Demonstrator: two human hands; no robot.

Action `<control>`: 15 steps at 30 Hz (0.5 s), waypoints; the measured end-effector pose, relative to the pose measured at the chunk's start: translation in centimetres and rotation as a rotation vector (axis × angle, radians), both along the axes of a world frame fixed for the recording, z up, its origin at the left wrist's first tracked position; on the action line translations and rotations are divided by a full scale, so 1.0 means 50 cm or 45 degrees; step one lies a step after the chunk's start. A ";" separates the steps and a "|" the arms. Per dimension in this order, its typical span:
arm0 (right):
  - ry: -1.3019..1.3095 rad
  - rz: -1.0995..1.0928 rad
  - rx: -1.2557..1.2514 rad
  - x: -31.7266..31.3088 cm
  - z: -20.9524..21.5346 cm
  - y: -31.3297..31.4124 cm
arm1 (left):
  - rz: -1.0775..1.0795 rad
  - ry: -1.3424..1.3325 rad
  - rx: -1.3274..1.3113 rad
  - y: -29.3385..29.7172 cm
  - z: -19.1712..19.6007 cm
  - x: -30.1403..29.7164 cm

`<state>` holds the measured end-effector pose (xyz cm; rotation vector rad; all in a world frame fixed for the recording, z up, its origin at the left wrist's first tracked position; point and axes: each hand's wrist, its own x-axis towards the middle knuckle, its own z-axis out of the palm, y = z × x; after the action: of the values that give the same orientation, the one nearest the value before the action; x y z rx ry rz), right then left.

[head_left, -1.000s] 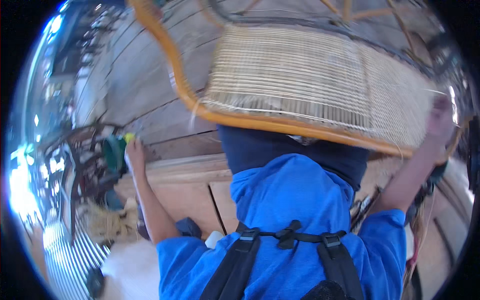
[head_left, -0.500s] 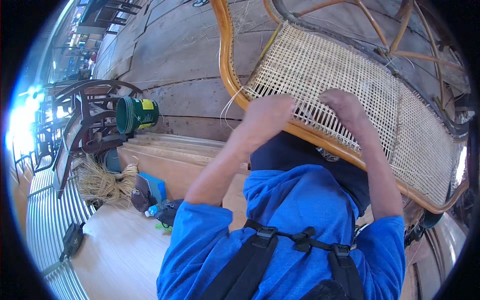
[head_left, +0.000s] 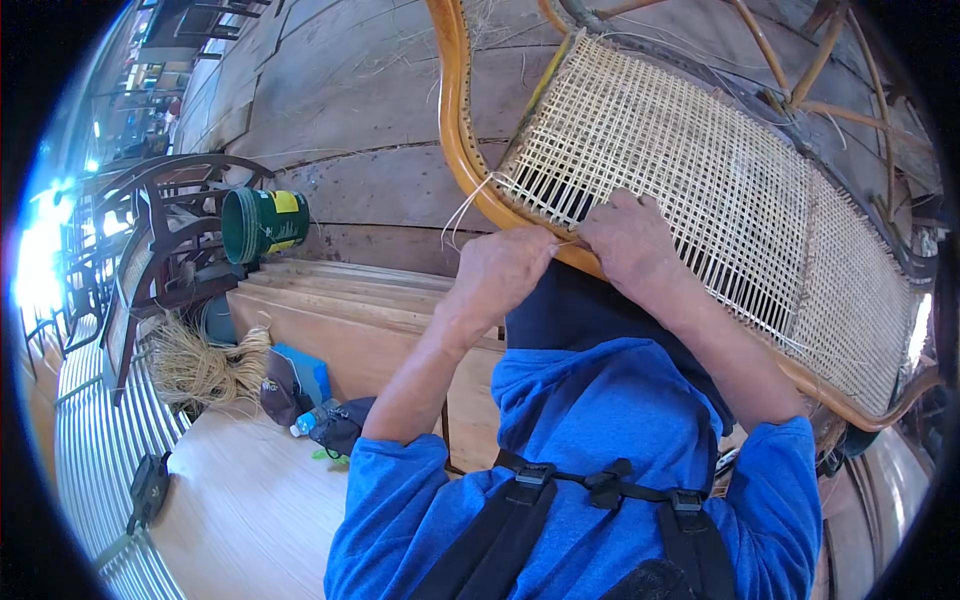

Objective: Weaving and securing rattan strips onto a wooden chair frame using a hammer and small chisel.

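Note:
A curved wooden chair frame [head_left: 458,130] lies across my lap, with pale woven cane [head_left: 690,150] stretched over it. Open gaps show in the weave near its left front edge. My left hand [head_left: 508,268] is closed at the front rail, thumb and finger pinched on a thin cane strand [head_left: 568,243]. Close beside it, my right hand [head_left: 632,240] is closed with its fingertips at the same strand, resting over the rail and the weave's edge. What the right fingers grip is partly hidden. Loose strand ends [head_left: 468,205] stick out at the frame's left bend.
To the left lie a green bucket [head_left: 265,225] on its side, stacked boards [head_left: 350,300], a bundle of cane strands [head_left: 205,365], a cap [head_left: 283,388], a water bottle [head_left: 312,418] and a black pouch [head_left: 150,490]. Dark wooden chair frames [head_left: 150,230] stand beyond.
My right hand has moved left and down from the weave to the front rail, beside my left hand. The left hand has come down and left, and a strand now shows between them.

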<state>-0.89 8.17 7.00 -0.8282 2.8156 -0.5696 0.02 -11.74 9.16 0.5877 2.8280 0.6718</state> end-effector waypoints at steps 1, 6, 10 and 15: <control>-0.005 -0.004 0.002 -0.006 -0.007 -0.005 | -0.001 -0.053 -0.012 0.003 0.000 -0.002; -0.175 -0.198 -0.628 -0.037 -0.080 -0.019 | 0.148 0.082 0.110 -0.030 0.008 -0.046; -0.145 -0.405 -0.579 -0.072 -0.099 -0.031 | 0.330 0.281 -0.096 -0.079 -0.016 -0.100; -0.223 -0.398 -0.515 -0.086 -0.135 -0.048 | 0.255 0.321 -0.223 -0.080 -0.069 -0.122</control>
<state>-5.21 5.77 0.26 -0.3612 2.7179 -1.2223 -6.10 -15.72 5.71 0.3866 3.1696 0.3967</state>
